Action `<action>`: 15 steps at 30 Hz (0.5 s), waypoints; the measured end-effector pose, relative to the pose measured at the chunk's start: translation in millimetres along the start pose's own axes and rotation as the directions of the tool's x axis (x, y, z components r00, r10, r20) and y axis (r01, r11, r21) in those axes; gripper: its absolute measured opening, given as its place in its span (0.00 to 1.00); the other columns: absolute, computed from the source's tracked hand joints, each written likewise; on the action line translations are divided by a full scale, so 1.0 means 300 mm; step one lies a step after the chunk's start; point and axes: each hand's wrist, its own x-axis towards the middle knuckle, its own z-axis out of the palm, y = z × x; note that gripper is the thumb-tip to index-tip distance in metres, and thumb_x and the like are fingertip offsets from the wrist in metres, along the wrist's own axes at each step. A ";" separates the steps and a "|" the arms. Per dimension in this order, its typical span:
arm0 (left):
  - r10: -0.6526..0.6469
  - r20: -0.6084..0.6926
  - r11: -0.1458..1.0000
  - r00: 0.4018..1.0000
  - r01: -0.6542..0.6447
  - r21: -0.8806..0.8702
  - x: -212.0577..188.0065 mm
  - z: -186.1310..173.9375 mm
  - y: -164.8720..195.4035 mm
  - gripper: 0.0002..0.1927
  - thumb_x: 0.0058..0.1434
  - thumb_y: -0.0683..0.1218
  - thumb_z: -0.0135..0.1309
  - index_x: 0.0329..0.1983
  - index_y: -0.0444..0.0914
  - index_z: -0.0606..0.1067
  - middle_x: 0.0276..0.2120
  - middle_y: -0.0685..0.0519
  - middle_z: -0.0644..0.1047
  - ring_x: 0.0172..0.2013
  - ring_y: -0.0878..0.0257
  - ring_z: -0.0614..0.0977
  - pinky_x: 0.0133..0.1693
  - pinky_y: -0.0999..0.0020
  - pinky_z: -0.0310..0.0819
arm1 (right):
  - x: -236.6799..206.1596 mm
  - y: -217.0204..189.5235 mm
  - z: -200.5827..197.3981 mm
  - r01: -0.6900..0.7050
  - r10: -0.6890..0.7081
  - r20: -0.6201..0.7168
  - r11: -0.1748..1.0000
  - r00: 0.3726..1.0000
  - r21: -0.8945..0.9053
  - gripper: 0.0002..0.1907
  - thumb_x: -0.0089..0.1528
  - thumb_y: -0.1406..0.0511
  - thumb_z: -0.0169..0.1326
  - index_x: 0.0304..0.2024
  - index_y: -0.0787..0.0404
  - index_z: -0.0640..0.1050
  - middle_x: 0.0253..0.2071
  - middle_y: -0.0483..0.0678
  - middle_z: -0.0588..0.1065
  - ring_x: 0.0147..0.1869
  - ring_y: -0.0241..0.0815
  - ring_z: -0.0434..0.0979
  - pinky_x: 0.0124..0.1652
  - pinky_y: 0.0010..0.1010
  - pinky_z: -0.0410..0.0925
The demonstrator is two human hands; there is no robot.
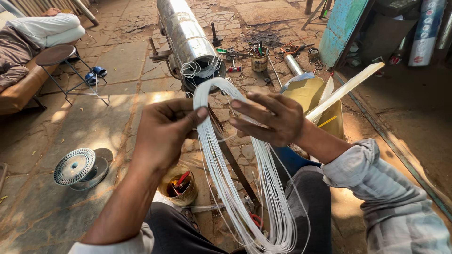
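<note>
My left hand [162, 129] pinches the long hank of thin white insulated wire [245, 188] near the top of its loop; thumb and forefinger are closed on the strands, and the other fingers are curled behind them. My right hand [270, 117] is open, fingers spread and nearly straight, with the fingertips resting against the right side of the same loop. It has nothing enclosed in its grip.

The hank hangs from the level of my hands down between my knees, where the strands gather into a bend at the bottom edge of the view. The top of the loop arches just in front of the open end of a long shiny metal cylinder [186, 37], which lies on the paved stone floor [108, 113]. More white wire protrudes from that open end.

Below my left wrist stands a small round tin holding red-handled tools [179, 186]. To the left, on the floor, lies a grey ribbed wire spool [75, 165]. A second tin with tools [259, 59] stands beyond the cylinder. To the right of my right hand is a yellow plastic container [306, 91], with a long pale flat strip [346, 89] leaning across it. A person in light clothing [42, 30] reclines at upper left, well apart.
</note>
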 end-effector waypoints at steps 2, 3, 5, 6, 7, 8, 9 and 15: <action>-0.024 0.023 0.989 0.999 0.027 -0.144 0.059 -0.018 -0.018 0.11 0.59 0.41 0.62 0.42 0.29 0.81 0.32 0.48 0.86 0.29 0.66 0.85 0.31 0.72 0.81 | -0.041 -0.002 0.036 -0.001 0.006 0.093 0.999 0.996 -0.053 0.18 0.72 0.57 0.53 0.64 0.45 0.72 0.68 0.44 0.71 0.61 0.44 0.79 0.42 0.26 0.74; -0.024 0.037 0.980 0.999 0.030 -0.194 0.079 -0.025 -0.029 0.11 0.60 0.41 0.62 0.42 0.28 0.80 0.33 0.46 0.85 0.30 0.65 0.85 0.32 0.72 0.81 | -0.055 -0.001 0.057 0.002 0.006 0.115 0.998 0.993 -0.066 0.17 0.72 0.59 0.53 0.63 0.46 0.73 0.69 0.44 0.71 0.60 0.44 0.80 0.42 0.26 0.74; -0.027 0.060 0.972 0.998 0.041 -0.233 0.107 -0.024 -0.053 0.11 0.60 0.40 0.62 0.42 0.27 0.80 0.33 0.45 0.84 0.30 0.64 0.85 0.32 0.71 0.81 | -0.070 0.004 0.085 -0.003 0.012 0.126 0.997 0.992 -0.075 0.16 0.72 0.61 0.54 0.63 0.47 0.74 0.69 0.45 0.71 0.58 0.42 0.80 0.42 0.25 0.73; -0.035 0.068 0.974 0.997 0.049 -0.222 0.112 -0.023 -0.067 0.11 0.60 0.40 0.62 0.42 0.27 0.80 0.33 0.45 0.84 0.30 0.64 0.84 0.32 0.71 0.80 | -0.072 0.003 0.097 -0.013 0.021 0.115 0.997 0.993 -0.070 0.16 0.72 0.60 0.55 0.63 0.46 0.74 0.69 0.45 0.72 0.57 0.40 0.79 0.41 0.25 0.73; -0.042 0.076 0.976 0.996 0.057 -0.210 0.116 -0.023 -0.080 0.11 0.60 0.40 0.62 0.42 0.26 0.79 0.33 0.45 0.84 0.30 0.64 0.84 0.31 0.71 0.80 | -0.073 0.003 0.103 -0.023 0.030 0.103 0.998 0.994 -0.065 0.16 0.72 0.60 0.56 0.63 0.45 0.75 0.68 0.46 0.72 0.55 0.38 0.79 0.41 0.25 0.72; -0.043 0.087 0.976 0.995 0.060 -0.207 0.117 -0.023 -0.092 0.11 0.60 0.40 0.62 0.43 0.27 0.80 0.33 0.45 0.84 0.29 0.64 0.84 0.31 0.71 0.80 | -0.072 0.005 0.107 -0.005 0.011 0.070 0.996 0.998 -0.088 0.16 0.73 0.57 0.58 0.62 0.48 0.74 0.67 0.45 0.73 0.53 0.38 0.79 0.38 0.24 0.70; -0.043 0.100 0.977 0.994 0.063 -0.204 0.118 -0.022 -0.103 0.12 0.59 0.40 0.61 0.43 0.27 0.80 0.33 0.45 0.84 0.29 0.64 0.84 0.31 0.71 0.80 | -0.069 0.006 0.112 0.012 -0.008 0.037 0.993 0.999 -0.113 0.18 0.74 0.54 0.60 0.61 0.50 0.74 0.67 0.45 0.74 0.51 0.38 0.78 0.36 0.23 0.67; -0.063 -0.013 0.970 0.998 0.058 -0.234 0.146 -0.059 -0.106 0.13 0.62 0.40 0.61 0.46 0.24 0.79 0.35 0.44 0.84 0.30 0.65 0.85 0.34 0.71 0.81 | -0.063 0.021 0.111 0.013 0.005 0.095 0.980 0.995 -0.196 0.21 0.72 0.53 0.61 0.60 0.57 0.77 0.63 0.47 0.76 0.37 0.33 0.74 0.28 0.21 0.61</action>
